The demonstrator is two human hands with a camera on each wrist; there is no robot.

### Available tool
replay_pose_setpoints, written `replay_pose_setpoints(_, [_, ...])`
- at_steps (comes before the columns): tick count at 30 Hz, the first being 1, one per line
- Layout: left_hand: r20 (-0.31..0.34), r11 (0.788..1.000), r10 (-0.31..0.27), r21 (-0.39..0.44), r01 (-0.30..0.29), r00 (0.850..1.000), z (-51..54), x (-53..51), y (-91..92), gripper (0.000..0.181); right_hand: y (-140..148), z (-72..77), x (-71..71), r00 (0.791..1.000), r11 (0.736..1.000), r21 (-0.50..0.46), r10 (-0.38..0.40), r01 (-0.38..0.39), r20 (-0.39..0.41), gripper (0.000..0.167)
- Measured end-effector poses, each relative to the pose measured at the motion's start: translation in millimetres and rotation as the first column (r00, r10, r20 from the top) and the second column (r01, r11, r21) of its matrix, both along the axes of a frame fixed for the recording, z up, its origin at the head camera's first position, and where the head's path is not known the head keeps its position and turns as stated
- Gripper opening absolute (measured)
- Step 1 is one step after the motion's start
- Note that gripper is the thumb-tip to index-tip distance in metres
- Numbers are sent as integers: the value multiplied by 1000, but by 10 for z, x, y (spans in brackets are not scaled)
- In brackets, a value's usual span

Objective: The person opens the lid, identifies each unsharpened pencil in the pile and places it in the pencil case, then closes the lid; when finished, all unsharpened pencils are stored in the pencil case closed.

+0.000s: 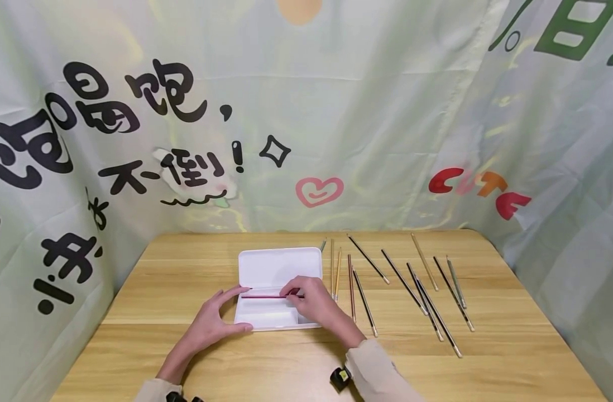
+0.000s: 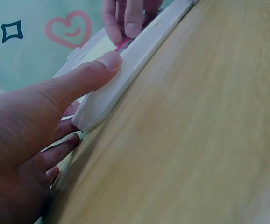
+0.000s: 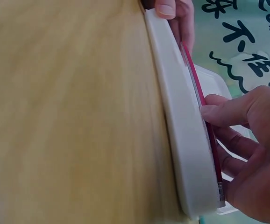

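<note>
A white pencil case lies with its lid raised at the back. At its left end, my left hand holds it, thumb along the front edge and index finger toward the hinge side. My right hand pinches a dark red pencil over the case, lengthwise. In the right wrist view the pencil runs along the case's side, its metal-banded end close to my palm. The left wrist view shows my left thumb on the case's edge, with other fingers partly hidden behind the end.
Several loose pencils lie right of the case, among them a yellow one, a brownish-red one and black ones. More are spread farther right, such as a grey-green pencil. A printed curtain hangs behind the wooden table.
</note>
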State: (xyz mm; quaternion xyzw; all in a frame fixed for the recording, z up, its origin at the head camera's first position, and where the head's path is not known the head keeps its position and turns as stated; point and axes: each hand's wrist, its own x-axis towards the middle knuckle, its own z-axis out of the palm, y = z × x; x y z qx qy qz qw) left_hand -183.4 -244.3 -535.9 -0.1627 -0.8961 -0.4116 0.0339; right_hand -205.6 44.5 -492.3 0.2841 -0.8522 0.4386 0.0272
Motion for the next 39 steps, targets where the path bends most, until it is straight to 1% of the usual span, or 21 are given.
replay_pose_setpoints(7, [5, 1000, 2, -2, -2, 1000, -1, 1, 13, 77, -42, -64, -6, 999, 999, 27, 21, -21, 26, 14])
replay_pose_setpoints(14, [16, 1000, 4, -7, -4, 1000, 11, 2, 6, 77, -53, -48, 10, 1000, 998, 66, 19, -21, 25, 14])
replay_pose_setpoints(18, [19, 1000, 5, -9, -5, 1000, 7, 3, 4, 77, -48, -48, 13, 1000, 998, 64, 18, -19, 19, 12])
replay_pose_setpoints(20, [18, 1000, 6, -9, -5, 1000, 2, 3, 3, 77, -32, -36, 21, 999, 998, 55, 14, -15, 32, 12])
replay_pose_setpoints(24, [11, 1000, 1, -8, -1, 1000, -7, 5, 8, 77, 72, 55, 54, 998, 999, 34, 10, -12, 63, 14])
replay_pose_setpoints(29, [3, 1000, 0, -2, 0, 1000, 8, 13, 1, 78, 298, 264, 100, 998, 1000, -4, -4, 4, 56, 15])
replay_pose_setpoints(33, [-1, 1000, 0, 4, 0, 1000, 9, 17, -1, 78, 489, 379, 125, 1000, 998, -55, -22, 23, 20, 15])
replay_pose_setpoints(36, [-6, 1000, -3, 4, 3, 1000, 10, 13, 2, 78, 660, 428, 151, 998, 995, -80, -65, 63, -18, 18])
replay_pose_setpoints(39, [-12, 1000, -7, 2, 7, 1000, 14, 7, 7, 79, 844, 479, 182, 992, 990, -88, -119, 115, -49, 21])
